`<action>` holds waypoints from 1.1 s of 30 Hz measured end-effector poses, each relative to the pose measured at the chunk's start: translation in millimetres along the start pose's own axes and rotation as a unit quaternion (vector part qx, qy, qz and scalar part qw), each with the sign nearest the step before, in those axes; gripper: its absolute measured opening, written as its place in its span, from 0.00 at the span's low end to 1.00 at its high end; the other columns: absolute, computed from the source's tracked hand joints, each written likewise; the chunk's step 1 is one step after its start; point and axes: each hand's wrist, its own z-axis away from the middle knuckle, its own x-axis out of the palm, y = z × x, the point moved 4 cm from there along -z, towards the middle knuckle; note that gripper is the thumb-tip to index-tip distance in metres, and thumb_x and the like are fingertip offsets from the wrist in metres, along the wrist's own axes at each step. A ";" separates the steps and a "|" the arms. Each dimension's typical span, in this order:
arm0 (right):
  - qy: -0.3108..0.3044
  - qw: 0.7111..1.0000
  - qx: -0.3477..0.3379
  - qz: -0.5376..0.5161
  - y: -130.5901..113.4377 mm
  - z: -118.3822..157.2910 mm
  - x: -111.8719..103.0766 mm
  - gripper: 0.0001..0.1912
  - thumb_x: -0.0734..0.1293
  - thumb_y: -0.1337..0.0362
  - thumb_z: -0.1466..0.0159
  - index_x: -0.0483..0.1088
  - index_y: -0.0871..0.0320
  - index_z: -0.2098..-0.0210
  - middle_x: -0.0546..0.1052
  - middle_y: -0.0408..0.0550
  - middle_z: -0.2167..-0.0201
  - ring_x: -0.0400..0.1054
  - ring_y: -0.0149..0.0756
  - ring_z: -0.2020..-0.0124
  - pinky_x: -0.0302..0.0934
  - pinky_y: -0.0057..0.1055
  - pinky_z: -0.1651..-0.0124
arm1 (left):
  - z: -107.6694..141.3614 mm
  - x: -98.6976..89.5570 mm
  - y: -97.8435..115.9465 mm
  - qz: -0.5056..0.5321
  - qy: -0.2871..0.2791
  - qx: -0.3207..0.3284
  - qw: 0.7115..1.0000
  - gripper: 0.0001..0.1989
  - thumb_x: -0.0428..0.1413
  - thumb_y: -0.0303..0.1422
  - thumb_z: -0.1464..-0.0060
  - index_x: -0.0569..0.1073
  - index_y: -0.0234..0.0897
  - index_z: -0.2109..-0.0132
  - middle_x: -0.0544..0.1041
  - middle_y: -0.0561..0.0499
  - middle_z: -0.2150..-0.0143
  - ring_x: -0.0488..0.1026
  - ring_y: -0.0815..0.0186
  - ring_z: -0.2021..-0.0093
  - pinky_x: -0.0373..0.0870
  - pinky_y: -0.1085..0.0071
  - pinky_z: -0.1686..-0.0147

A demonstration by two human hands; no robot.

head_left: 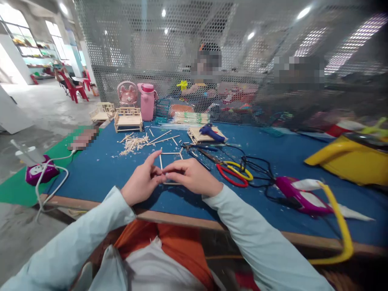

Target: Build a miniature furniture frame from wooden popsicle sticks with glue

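Observation:
A small frame of thin wooden sticks point(171, 153) is between my hands, close above the blue tabletop. My left hand point(142, 180) pinches its left side, thumb pointing up. From the right, my right hand point(192, 173) bends its fingers over the same frame, and the fingertips of both hands meet near its left front corner. My fingers hide part of the frame. Beyond it lies a pile of loose short sticks point(135, 143). A blue glue gun point(210, 131) rests on a finished-looking stick piece point(197, 135) further back.
Scissors with red and yellow handles point(233, 173), pliers point(201, 147) and black cables lie to the right. A purple power strip point(303, 196) is near the right edge. Miniature stick benches point(129, 119) and a pink bottle point(147, 103) stand at the back before a perforated screen point(169, 48).

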 end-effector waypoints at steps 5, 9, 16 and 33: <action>0.043 0.984 0.108 -0.135 25.2 1.1 4.7 0.14 0.66 0.59 0.47 0.73 0.62 0.65 0.77 0.47 0.72 0.69 0.32 0.73 0.63 0.28 0.69 | -19.8 -4.7 1.7 -0.028 -0.059 0.063 0.996 0.38 0.53 0.29 0.51 0.43 0.34 0.36 0.73 0.54 0.71 0.70 0.71 0.70 0.65 0.73 0.65; 0.118 0.984 0.109 -0.083 20.5 9.0 7.4 0.10 0.66 0.58 0.46 0.72 0.59 0.72 0.76 0.47 0.74 0.69 0.33 0.74 0.63 0.30 0.69 | -24.0 -8.8 -0.8 -0.039 -0.075 0.078 0.993 0.38 0.53 0.30 0.51 0.45 0.34 0.36 0.75 0.52 0.70 0.71 0.70 0.70 0.66 0.73 0.65; 0.181 0.976 0.110 0.046 12.9 32.3 26.2 0.10 0.60 0.59 0.40 0.71 0.56 0.68 0.77 0.46 0.73 0.71 0.35 0.73 0.65 0.31 0.66 | 13.2 -21.4 -20.7 -0.200 0.055 0.002 0.978 0.17 0.51 0.31 0.48 0.70 0.35 0.51 0.76 0.46 0.60 0.72 0.63 0.61 0.66 0.67 0.57; 0.238 0.959 0.101 0.114 23.1 32.6 36.6 0.09 0.61 0.62 0.39 0.73 0.56 0.70 0.77 0.46 0.70 0.71 0.34 0.68 0.63 0.29 0.63 | 30.0 -16.2 -23.2 -0.269 0.051 0.044 0.961 0.12 0.50 0.34 0.45 0.72 0.36 0.55 0.76 0.48 0.58 0.69 0.61 0.57 0.65 0.63 0.54</action>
